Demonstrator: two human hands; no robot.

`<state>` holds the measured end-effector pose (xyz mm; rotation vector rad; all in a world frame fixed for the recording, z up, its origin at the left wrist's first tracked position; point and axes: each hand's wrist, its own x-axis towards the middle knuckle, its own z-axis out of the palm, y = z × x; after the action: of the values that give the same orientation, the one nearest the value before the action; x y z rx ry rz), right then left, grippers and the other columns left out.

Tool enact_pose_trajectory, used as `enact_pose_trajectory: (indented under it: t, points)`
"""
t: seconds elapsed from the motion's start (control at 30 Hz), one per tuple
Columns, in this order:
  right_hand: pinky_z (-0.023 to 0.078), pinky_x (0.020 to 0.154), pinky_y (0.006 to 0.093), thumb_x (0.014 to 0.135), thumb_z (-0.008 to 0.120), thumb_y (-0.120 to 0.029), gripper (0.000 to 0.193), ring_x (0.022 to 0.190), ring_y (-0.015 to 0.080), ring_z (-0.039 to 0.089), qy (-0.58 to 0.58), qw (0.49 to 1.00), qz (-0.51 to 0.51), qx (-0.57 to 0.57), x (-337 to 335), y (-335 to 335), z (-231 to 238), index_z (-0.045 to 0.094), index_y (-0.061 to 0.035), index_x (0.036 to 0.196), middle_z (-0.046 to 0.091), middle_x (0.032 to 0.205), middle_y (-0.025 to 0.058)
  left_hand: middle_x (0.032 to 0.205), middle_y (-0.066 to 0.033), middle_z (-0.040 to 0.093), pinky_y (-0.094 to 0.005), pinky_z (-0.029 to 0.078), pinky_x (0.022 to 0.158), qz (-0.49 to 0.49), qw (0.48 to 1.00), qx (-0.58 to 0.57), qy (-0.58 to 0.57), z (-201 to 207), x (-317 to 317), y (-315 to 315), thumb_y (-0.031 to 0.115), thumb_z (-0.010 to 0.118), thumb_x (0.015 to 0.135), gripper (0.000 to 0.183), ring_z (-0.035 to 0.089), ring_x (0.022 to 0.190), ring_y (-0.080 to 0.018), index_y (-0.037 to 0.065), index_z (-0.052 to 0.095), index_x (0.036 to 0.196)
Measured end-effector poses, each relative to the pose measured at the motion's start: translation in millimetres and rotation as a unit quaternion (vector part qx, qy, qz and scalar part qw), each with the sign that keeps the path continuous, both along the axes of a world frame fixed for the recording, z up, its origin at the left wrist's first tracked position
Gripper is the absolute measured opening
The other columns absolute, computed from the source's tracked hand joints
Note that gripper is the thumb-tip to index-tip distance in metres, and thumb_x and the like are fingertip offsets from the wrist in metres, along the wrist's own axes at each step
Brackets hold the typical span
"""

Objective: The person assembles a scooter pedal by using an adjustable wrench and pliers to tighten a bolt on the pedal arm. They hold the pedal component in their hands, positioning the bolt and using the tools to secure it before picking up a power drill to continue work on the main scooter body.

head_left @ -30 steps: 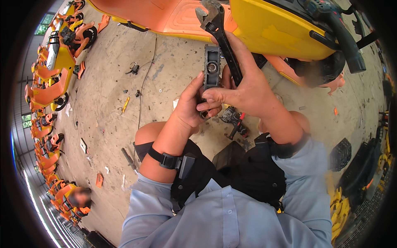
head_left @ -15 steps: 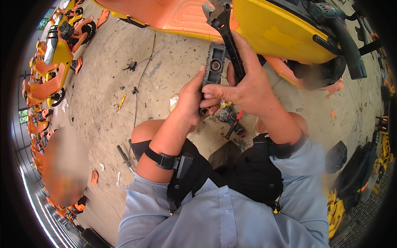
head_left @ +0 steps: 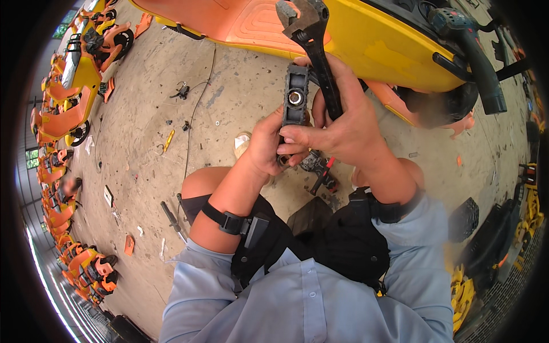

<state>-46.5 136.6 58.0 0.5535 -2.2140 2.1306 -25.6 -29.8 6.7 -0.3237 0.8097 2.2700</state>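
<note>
The left hand [head_left: 266,142] is grasping the lower end of a black rectangular pedal [head_left: 295,114]; the right hand [head_left: 350,117] is clasping an adjustable wrench [head_left: 321,64] just beside it.

L fingers [head_left: 275,122] & R fingers [head_left: 344,80] curled

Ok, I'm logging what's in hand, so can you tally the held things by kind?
Adjustable wrench: 1
Dark ribbed block: 1
Total: 2 clearly shown; a ring at the left hand is partly hidden, so I can't tell if it's separate.
</note>
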Motion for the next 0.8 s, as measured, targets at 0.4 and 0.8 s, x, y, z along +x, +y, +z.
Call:
enact_pose_trajectory:
  t: [0.4,0.8]
  points:
    - [0.030,0.049,0.0167,0.061,0.094,-0.014,0.091,0.052,0.0003,0.039,-0.015,1.000,-0.016,0.022,2,3,0,0.049,-0.0030,0.139,0.045,0.060,-0.0074,0.060,-0.0044,0.050,-0.0268,0.038,0.037,0.042,0.988,-0.139,0.055,4,-1,8,0.048,0.043,0.095,0.046,0.042,0.040,-0.0139,0.004,0.057,0.090]
    - [0.030,0.048,0.0174,0.063,0.093,-0.019,0.090,0.052,-0.0001,0.040,0.019,0.994,-0.048,0.092,3,0,1,0.050,-0.0019,0.139,0.047,0.060,-0.0061,0.072,-0.0076,0.055,-0.0289,0.038,0.038,0.079,0.979,-0.187,0.033,2,-1,9,0.023,0.050,0.086,0.020,0.046,0.046,-0.0171,0.005,0.054,0.092]
